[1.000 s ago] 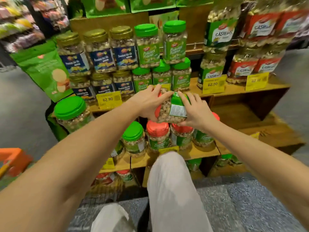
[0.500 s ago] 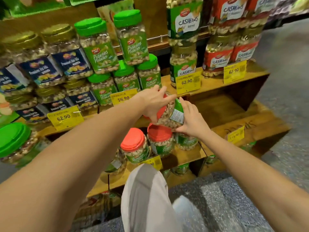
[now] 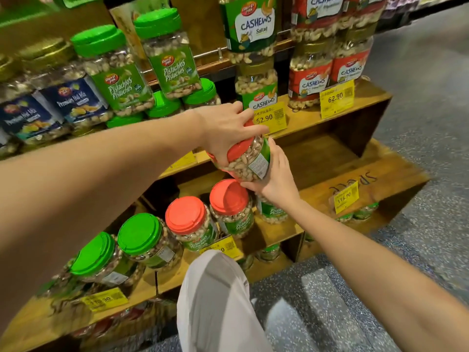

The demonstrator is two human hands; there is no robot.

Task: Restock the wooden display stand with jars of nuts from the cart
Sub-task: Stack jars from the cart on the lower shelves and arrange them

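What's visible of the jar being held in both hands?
The held jar is clear plastic, full of pale nuts, with a red lid and green label. It is tilted, lid toward the left hand, which grips the lid end; the right hand supports its lower side. It hangs just above a red-lidded shelf jar, contact unclear.

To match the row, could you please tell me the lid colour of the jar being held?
Red lid, best in the head view.
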